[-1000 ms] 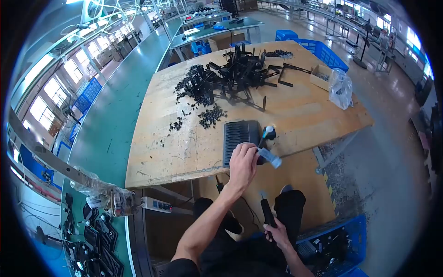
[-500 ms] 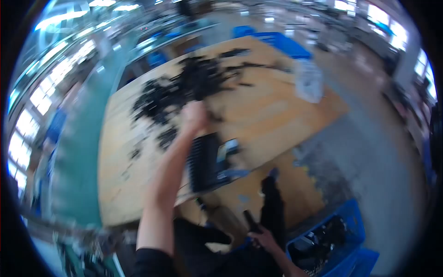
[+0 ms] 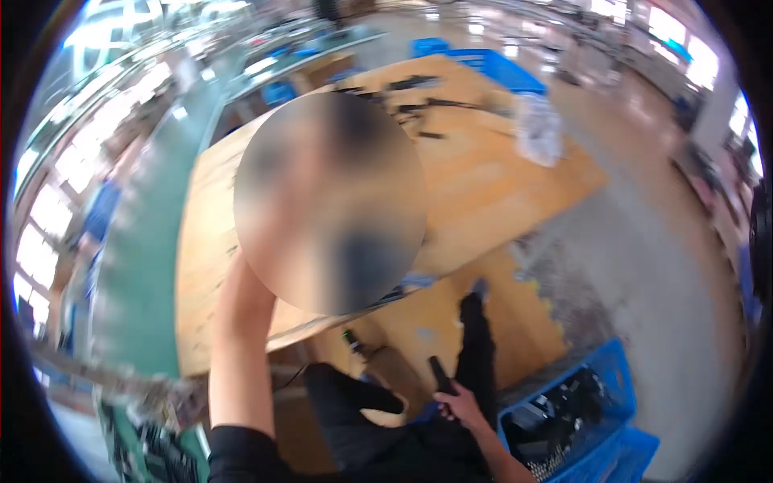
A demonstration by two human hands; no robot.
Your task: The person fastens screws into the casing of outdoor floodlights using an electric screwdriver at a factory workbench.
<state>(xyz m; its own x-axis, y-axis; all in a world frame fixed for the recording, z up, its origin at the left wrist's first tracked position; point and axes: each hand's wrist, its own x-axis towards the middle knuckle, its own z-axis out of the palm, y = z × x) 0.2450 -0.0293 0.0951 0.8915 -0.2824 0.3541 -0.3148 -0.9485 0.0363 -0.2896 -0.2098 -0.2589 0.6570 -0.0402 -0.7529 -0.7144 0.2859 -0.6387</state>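
While the view was smeared by motion, the person's left arm [image 3: 237, 338] rose from the lower edge of the frame toward the wooden table [image 3: 491, 173], and the left hand lay under a blurred oval patch, so whether it was spread, clenched or holding anything could not be told. Low in the frame, over the lap, the right hand [image 3: 457, 405] was wrapped around the grip of a black handled tool [image 3: 440, 376], whose upper end pointed up toward the table edge. Dark bracket-like parts [image 3: 415, 95] lay scattered on the far part of the table, and a clear plastic bag [image 3: 538, 129] sat near the table's right side, apart from those parts. Just beside the right hand, to its right on the floor, stood a blue crate [image 3: 600, 362] containing dark parts too blurred to identify. Another blue crate [image 3: 503, 71] stood beyond the far edge of the table. Dark trouser legs [image 3: 477, 338] extended under the table toward a tan floor mat [image 3: 515, 322].
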